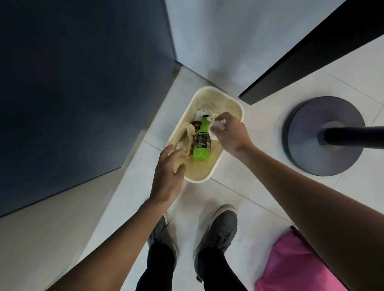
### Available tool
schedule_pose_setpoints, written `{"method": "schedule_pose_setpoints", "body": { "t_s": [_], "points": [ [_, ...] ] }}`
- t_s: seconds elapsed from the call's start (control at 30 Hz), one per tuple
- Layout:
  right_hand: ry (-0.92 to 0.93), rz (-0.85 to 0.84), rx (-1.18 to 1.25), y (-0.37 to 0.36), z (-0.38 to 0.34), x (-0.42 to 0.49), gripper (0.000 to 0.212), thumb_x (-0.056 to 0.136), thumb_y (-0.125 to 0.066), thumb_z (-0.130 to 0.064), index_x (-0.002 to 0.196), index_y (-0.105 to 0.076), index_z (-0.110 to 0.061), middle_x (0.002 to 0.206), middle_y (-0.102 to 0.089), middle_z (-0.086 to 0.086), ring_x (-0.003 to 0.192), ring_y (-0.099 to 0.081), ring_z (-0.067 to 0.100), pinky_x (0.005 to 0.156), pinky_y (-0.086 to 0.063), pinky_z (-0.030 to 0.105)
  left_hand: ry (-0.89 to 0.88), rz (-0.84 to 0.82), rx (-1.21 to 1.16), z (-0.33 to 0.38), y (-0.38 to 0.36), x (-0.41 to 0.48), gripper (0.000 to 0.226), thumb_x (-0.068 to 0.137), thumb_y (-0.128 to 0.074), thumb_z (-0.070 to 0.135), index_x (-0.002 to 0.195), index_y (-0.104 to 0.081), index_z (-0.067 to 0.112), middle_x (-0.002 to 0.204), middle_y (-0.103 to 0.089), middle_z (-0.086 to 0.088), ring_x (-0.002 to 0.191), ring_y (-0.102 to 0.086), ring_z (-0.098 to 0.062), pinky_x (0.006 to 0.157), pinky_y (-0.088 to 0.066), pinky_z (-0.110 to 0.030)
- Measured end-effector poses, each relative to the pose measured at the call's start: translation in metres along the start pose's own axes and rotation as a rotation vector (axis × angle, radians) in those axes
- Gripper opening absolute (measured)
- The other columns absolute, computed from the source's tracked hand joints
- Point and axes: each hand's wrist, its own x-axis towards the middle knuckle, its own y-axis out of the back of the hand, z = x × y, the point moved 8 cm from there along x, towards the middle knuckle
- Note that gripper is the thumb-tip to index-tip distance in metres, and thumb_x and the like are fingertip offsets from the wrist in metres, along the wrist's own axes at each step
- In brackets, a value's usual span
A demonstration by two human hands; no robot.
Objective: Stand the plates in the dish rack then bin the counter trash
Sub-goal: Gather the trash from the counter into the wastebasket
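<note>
The pale tiled floor (239,201) carries everything here. A cream bin (195,180), oblong with rounded corners, stands on it in the corner where a dark blue cabinet front (66,79) meets a pale wall (217,33). The bin's left side lies just beside the foot of the blue front. Below the blue, at the lower left, runs a beige panel (21,235). A black door edge (306,55) slants down to the floor just past the bin's far right corner.

Inside the bin a green bottle (201,141) lies with its cap toward the far end, among crumpled paper (188,131) and something brown that is mostly hidden.

The right grip (231,132) hangs over the bin's right side, its fingertips pinching a white crumpled wad (218,124) just beside the bottle's neck. The left grip (168,173) hovers over the bin's near left corner, fingers spread and relaxed, holding nothing. Whether its fingertips touch the paper below cannot be told.

To the right of the bin, well apart from it, a round grey base (304,148) sits on the floor with a black pole (364,134) rising from it. A pink bag (295,277) lies at the lower right, partly behind the right forearm. Two grey shoes (221,229) stand on the tiles near the bin's near edge.
</note>
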Motion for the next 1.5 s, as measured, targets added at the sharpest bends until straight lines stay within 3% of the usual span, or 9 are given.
{"method": "schedule_pose_setpoints", "body": {
  "t_s": [0.13, 0.27, 0.4, 0.5, 0.57, 0.93, 1.13, 1.33, 1.5],
  "points": [
    [-0.054, -0.016, 0.08, -0.007, -0.001, 0.014, 0.057, 0.1, -0.047, -0.041, 0.149, -0.032, -0.016, 0.146, -0.043, 0.018, 0.126, -0.051, 0.034, 0.102, -0.045, 0.045, -0.02, 0.014, -0.013, 0.0, 0.001, -0.003, 0.031, 0.099, -0.052, 0.007, 0.127, -0.063, 0.014, 0.151, -0.039, 0.0, 0.14, -0.035, -0.012, 0.101, -0.028, -0.008],
    [-0.1, -0.043, 0.105, -0.001, 0.008, -0.002, 0.057, 0.101, -0.043, -0.042, 0.151, -0.032, -0.017, 0.146, -0.045, 0.018, 0.13, -0.047, 0.033, 0.105, -0.044, 0.049, -0.025, 0.018, -0.034, 0.005, 0.008, -0.014, 0.032, 0.099, -0.052, 0.005, 0.128, -0.062, 0.012, 0.139, -0.044, 0.005, 0.125, -0.038, -0.002, 0.082, -0.024, 0.01],
    [-0.071, -0.09, -0.008, 0.01, 0.004, -0.043, 0.047, 0.101, -0.046, -0.035, 0.145, -0.044, -0.017, 0.135, -0.058, 0.015, 0.114, -0.059, 0.034, 0.101, -0.047, 0.044, -0.005, -0.007, -0.074, 0.014, 0.018, -0.033, 0.031, 0.097, -0.054, 0.005, 0.126, -0.061, 0.012, 0.133, -0.056, 0.001, 0.116, -0.056, -0.014, 0.09, -0.044, -0.012],
    [-0.015, -0.111, -0.088, 0.018, -0.006, -0.082, 0.041, 0.101, -0.05, -0.029, 0.139, -0.052, -0.015, 0.131, -0.06, 0.012, 0.11, -0.061, 0.029, 0.091, -0.042, 0.027, 0.068, -0.027, -0.083, 0.021, 0.027, -0.056, 0.032, 0.097, -0.053, 0.005, 0.127, -0.061, 0.013, 0.127, -0.059, 0.001, 0.108, -0.058, -0.012, 0.078, -0.039, 0.0],
    [0.023, -0.147, -0.132, 0.021, -0.018, -0.114, 0.039, 0.1, -0.05, -0.024, 0.138, -0.053, -0.013, 0.131, -0.059, 0.012, 0.111, -0.061, 0.025, 0.086, -0.038, 0.023, 0.097, -0.065, -0.072, 0.029, 0.032, -0.076, 0.033, 0.097, -0.052, 0.006, 0.127, -0.061, 0.014, 0.127, -0.061, 0.004, 0.106, -0.059, -0.012, 0.083, -0.041, -0.009],
    [0.039, -0.369, -0.216, 0.027, -0.054, -0.304, 0.032, 0.092, -0.052, -0.011, 0.121, -0.064, -0.011, 0.119, -0.066, 0.011, 0.11, -0.061, 0.025, 0.096, -0.045, 0.028, 0.157, -0.277, 0.103, 0.077, 0.072, -0.198, 0.024, 0.087, -0.054, 0.008, 0.102, -0.07, 0.017, 0.099, -0.073, -0.005, 0.087, -0.066, -0.024, 0.087, -0.054, -0.035],
    [0.211, -0.484, -0.38, 0.037, -0.105, -0.404, 0.03, 0.091, -0.05, -0.006, 0.117, -0.065, -0.005, 0.117, -0.067, 0.011, 0.108, -0.061, 0.026, 0.098, -0.043, 0.027, 0.255, -0.15, -0.014, 0.093, 0.116, -0.304, 0.023, 0.089, -0.054, 0.007, 0.099, -0.07, 0.021, 0.089, -0.071, 0.005, 0.086, -0.065, -0.014, 0.08, -0.051, -0.023],
    [0.451, -0.618, -0.647, 0.016, -0.178, -0.49, 0.033, 0.092, -0.047, -0.015, 0.122, -0.06, -0.012, 0.123, -0.058, 0.008, 0.114, -0.055, 0.026, 0.097, -0.045, 0.043, 0.318, 0.028, -0.218, 0.088, 0.176, -0.422, 0.029, 0.088, -0.049, 0.003, 0.093, -0.068, 0.024, 0.093, -0.073, -0.006, 0.075, -0.066, -0.023, 0.076, -0.053, -0.028],
    [0.696, -0.685, -0.818, -0.026, -0.227, -0.557, 0.032, 0.096, -0.046, -0.017, 0.127, -0.056, -0.013, 0.128, -0.052, 0.005, 0.119, -0.048, 0.021, 0.1, -0.042, 0.036, 0.301, 0.153, -0.255, 0.068, 0.217, -0.494, 0.028, 0.092, -0.047, 0.008, 0.105, -0.069, 0.019, 0.098, -0.073, -0.004, 0.083, -0.067, -0.021, 0.083, -0.054, -0.033]
  ]
}}
